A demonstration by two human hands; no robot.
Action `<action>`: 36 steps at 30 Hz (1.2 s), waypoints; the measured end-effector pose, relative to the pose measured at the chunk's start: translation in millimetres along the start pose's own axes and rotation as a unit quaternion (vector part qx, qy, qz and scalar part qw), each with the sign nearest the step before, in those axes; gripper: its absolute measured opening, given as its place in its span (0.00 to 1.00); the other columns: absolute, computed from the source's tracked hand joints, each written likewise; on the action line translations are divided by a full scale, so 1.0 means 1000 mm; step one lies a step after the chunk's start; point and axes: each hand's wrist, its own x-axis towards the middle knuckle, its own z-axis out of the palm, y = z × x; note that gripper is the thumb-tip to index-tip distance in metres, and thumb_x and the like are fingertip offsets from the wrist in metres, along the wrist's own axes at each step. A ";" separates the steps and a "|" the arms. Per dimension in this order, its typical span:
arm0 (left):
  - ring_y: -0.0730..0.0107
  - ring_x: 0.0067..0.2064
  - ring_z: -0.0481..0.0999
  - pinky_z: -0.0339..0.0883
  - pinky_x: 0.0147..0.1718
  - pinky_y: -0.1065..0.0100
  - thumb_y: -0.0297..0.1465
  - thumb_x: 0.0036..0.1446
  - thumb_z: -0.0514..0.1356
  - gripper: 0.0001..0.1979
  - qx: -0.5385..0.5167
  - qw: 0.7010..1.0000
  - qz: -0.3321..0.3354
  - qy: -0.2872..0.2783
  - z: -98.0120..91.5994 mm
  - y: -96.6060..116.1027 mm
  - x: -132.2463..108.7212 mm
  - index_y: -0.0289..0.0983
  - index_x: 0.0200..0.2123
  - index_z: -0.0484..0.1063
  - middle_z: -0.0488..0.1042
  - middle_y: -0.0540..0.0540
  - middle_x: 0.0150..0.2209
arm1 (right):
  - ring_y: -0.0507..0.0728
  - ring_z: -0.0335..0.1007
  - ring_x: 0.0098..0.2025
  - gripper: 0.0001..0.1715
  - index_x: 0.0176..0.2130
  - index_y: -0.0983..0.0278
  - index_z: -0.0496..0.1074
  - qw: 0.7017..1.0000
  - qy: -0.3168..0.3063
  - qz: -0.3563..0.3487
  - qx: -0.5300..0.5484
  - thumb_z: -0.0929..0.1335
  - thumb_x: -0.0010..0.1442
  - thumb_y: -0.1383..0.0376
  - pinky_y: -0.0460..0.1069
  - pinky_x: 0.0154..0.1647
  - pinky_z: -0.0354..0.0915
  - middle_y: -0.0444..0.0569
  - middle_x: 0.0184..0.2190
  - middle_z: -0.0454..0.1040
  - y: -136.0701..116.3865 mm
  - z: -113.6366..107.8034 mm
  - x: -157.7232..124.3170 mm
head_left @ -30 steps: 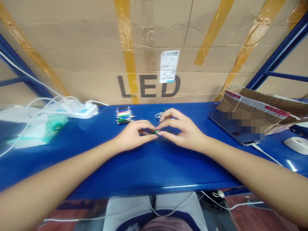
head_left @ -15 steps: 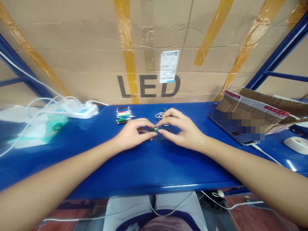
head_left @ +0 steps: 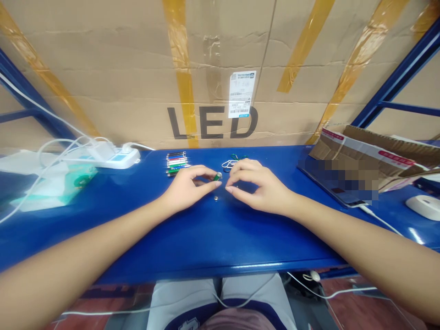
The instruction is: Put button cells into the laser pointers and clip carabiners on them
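Note:
My left hand pinches a small green cylinder with a silver end between thumb and fingers, tilted up toward the right. Just right of it is my right hand, thumb and fingertips brought together; whatever they may hold is too small to make out. The two hands are slightly apart. A tiny round silver piece lies on the blue table below the fingertips. Beyond my left hand is a row of thin coloured metal tubes. White and green loops lie behind my right fingers, partly covered.
At the left are a white power strip with cables and a green-white tissue pack. A tablet-like device, an open cardboard box and a white mouse sit at the right. A large carton stands behind.
My hands have parted slightly. The green cylinder has come away from my right fingers and tilted upward in my left hand. The silver piece on the table shows more fully.

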 end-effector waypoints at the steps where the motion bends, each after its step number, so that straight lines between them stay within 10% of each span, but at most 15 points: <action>1: 0.62 0.42 0.79 0.77 0.40 0.64 0.40 0.52 0.69 0.15 0.004 1.000 -0.008 0.017 0.000 -0.002 0.001 0.35 0.37 0.79 0.80 0.42 0.41 | 0.57 0.71 0.45 0.04 0.40 0.62 0.75 0.999 -0.035 -0.008 -0.003 0.69 0.63 0.66 0.57 0.52 0.62 0.49 0.39 0.76 0.001 0.001 -0.001; 7: 0.60 0.43 0.79 0.75 0.46 0.59 0.41 0.50 0.70 0.17 0.001 0.998 -0.043 0.056 -0.001 -0.009 0.004 0.34 0.38 0.79 0.81 0.41 0.41 | 0.59 0.69 0.55 0.12 0.49 0.60 0.75 0.983 -0.180 -0.006 -0.023 0.66 0.67 0.65 0.63 0.64 0.50 0.50 0.49 0.77 0.004 0.007 -0.005; 36: 0.65 0.40 0.78 0.72 0.41 0.65 0.35 0.57 0.65 0.08 0.130 0.987 0.094 -0.014 -0.005 0.003 0.003 0.38 0.38 0.81 0.80 0.45 0.38 | 0.56 0.71 0.38 0.00 0.37 0.62 0.72 0.990 -0.121 0.060 0.035 0.69 0.62 0.67 0.53 0.46 0.66 0.48 0.35 0.77 0.008 0.006 -0.003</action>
